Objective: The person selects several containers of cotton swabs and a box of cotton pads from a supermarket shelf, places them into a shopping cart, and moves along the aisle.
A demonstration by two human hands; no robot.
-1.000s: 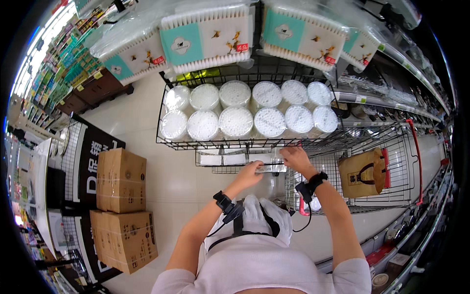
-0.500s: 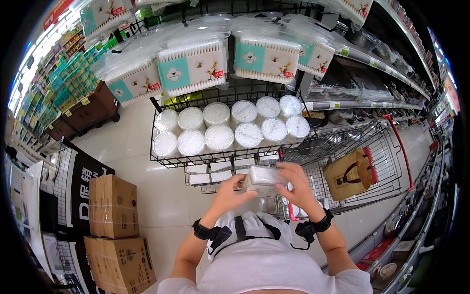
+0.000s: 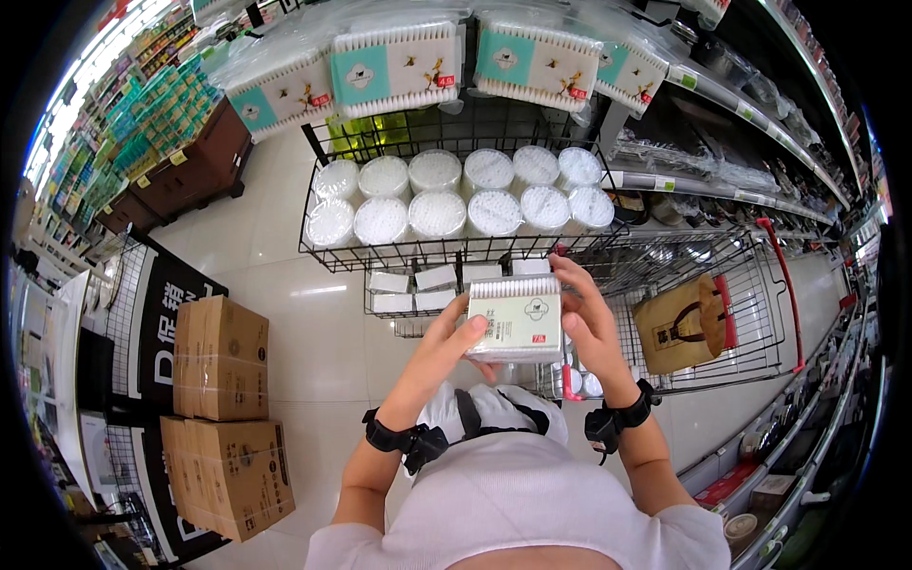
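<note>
A pack of cotton swabs (image 3: 518, 321) is in front of my body, its pale green printed face turned up and white tips along its far edge. My left hand (image 3: 443, 344) grips its left side, thumb over the front. Around the right edge curl the fingers of my right hand (image 3: 591, 325). Just beyond, a black wire basket (image 3: 332, 258) holds two rows of round clear tubs of cotton swabs (image 3: 438, 217). Small white boxes (image 3: 436, 277) sit in a lower wire basket, partly hidden by the pack and my hands.
Hanging swab packs (image 3: 394, 71) line the rack above the basket. At right stands a shopping cart (image 3: 750, 366) with a brown bag (image 3: 676, 328) in it. Stacked cardboard boxes (image 3: 223, 356) are on the left, and shelves (image 3: 760, 475) run along the lower right.
The swab pack has been tilted so its printed face now shows. Both hands have shifted around its sides. The rack and baskets sit slightly higher and farther right in view.
</note>
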